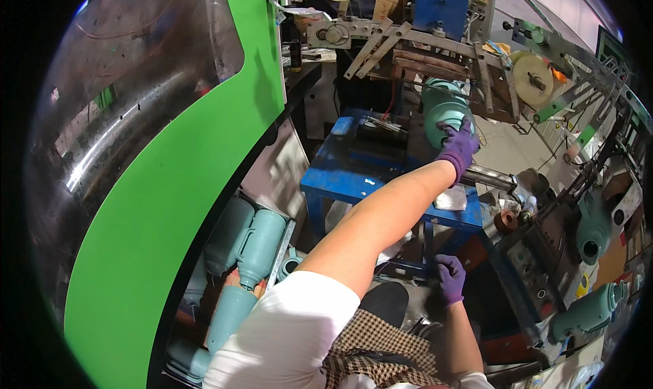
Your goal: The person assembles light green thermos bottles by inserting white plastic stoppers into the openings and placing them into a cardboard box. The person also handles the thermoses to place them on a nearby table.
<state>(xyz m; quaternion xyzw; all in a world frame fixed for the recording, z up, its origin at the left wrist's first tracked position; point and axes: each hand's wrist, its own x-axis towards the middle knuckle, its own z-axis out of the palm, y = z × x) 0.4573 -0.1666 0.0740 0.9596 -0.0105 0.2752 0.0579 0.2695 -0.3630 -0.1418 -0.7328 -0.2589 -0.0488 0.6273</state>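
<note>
two purple-gloved hands are at work beside a blue bench [340, 178] in a crowded workshop. the left hand [457, 146], arm stretched forward, lies flat with fingers spread on the side of a teal plastic jug [442, 107] seated in the machine's metal frame [435, 49] above the bench; its grip is wide, pressing rather than clasping. the right hand [449, 279] hangs low near the bench's leg, fingers curled; whether it holds anything cannot be told. more teal jugs [258, 243] lie stacked in a bin at lower left, next to a green machine panel [170, 205], and others [588, 311] rest at right.
</note>
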